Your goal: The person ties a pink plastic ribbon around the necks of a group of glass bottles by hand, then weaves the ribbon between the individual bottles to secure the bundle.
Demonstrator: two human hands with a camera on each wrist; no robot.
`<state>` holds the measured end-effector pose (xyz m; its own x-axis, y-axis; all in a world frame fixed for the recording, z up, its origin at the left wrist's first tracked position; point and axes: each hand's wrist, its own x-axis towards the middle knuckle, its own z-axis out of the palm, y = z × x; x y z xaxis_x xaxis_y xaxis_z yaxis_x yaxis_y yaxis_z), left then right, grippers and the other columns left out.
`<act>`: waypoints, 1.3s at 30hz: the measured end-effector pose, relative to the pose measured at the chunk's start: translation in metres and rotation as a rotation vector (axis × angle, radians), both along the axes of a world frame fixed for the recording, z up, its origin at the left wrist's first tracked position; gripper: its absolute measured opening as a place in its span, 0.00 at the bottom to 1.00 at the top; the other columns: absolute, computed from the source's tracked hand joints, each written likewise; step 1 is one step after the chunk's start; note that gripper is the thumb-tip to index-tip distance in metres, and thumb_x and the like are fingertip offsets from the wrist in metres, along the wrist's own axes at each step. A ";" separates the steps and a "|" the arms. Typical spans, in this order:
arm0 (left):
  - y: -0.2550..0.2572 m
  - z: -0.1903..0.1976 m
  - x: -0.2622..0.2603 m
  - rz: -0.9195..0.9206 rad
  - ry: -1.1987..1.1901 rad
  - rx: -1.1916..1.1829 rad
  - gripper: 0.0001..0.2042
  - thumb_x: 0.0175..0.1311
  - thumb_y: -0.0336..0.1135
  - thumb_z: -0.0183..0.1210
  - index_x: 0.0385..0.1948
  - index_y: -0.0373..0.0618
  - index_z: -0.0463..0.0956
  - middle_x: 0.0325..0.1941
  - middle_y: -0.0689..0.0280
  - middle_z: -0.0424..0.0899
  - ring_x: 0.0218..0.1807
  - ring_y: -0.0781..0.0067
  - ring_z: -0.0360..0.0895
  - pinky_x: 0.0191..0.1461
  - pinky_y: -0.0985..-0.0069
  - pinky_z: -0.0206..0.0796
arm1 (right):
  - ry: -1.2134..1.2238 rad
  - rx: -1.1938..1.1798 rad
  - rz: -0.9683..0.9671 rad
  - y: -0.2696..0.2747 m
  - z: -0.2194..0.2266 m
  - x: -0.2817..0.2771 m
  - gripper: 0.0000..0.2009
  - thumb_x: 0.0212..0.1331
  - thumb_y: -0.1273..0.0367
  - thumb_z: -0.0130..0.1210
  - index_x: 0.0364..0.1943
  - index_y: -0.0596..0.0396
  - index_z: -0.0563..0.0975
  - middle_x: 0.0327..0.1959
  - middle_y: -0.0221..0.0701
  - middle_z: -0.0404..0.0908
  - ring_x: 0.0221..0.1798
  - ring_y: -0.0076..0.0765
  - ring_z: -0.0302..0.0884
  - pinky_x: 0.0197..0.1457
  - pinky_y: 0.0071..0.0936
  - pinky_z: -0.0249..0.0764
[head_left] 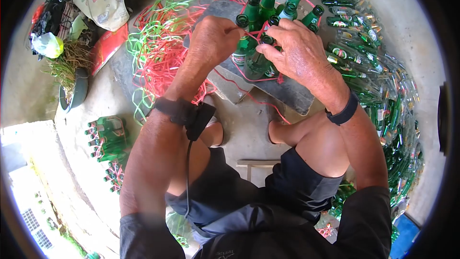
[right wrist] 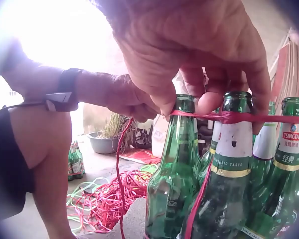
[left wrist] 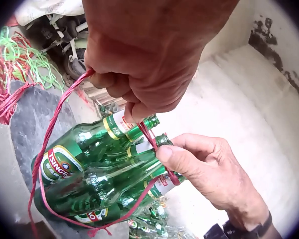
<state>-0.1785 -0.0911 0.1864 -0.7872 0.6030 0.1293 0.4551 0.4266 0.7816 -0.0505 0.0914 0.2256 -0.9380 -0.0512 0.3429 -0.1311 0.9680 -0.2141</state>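
Observation:
Green glass bottles [head_left: 253, 7] stand grouped on a dark slab [head_left: 287, 91]. Red twine [right wrist: 269, 119] runs across their necks in the right wrist view, and a strand hangs down beside the bottles. My left hand [head_left: 213, 41], fingers curled, grips the twine at the left of the group; in the left wrist view the left hand [left wrist: 139, 59] holds it above the necks. My right hand [head_left: 299, 52] is at the bottle necks; in the right wrist view the right hand [right wrist: 199, 50] has its fingers bent round the front necks, touching the twine.
Tangled red and green twine [head_left: 160, 52] lies left of the slab. Many loose bottles [head_left: 383, 81] are heaped along the right. Tied bottle bundles [head_left: 108, 138] stand at the lower left, near a potted plant [head_left: 72, 76]. A wooden stool edge [head_left: 258, 163] shows between the legs.

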 end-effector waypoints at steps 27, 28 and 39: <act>-0.004 0.002 -0.001 0.008 0.273 -0.015 0.09 0.63 0.34 0.64 0.38 0.39 0.87 0.26 0.55 0.86 0.28 0.66 0.85 0.35 0.67 0.75 | 0.048 0.035 -0.009 -0.002 -0.003 0.000 0.15 0.54 0.61 0.71 0.38 0.56 0.82 0.35 0.37 0.81 0.43 0.50 0.80 0.44 0.46 0.79; -0.004 0.003 -0.001 0.013 0.280 -0.027 0.08 0.63 0.34 0.64 0.38 0.40 0.87 0.25 0.55 0.86 0.28 0.64 0.85 0.35 0.66 0.75 | 0.056 0.028 -0.010 -0.002 -0.004 0.000 0.15 0.54 0.61 0.71 0.38 0.57 0.81 0.35 0.37 0.81 0.43 0.50 0.80 0.44 0.45 0.79; 0.000 0.013 -0.002 0.022 0.453 -0.109 0.07 0.62 0.35 0.62 0.33 0.44 0.86 0.26 0.53 0.85 0.30 0.49 0.84 0.36 0.59 0.76 | 0.030 -0.006 -0.027 -0.004 -0.002 0.000 0.11 0.55 0.61 0.65 0.34 0.55 0.83 0.34 0.35 0.84 0.45 0.48 0.82 0.45 0.48 0.82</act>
<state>-0.1801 -0.0909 0.1990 -0.6792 0.6158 0.3994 0.7299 0.5089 0.4564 -0.0506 0.0873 0.2234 -0.9283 -0.0244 0.3710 -0.1117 0.9700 -0.2158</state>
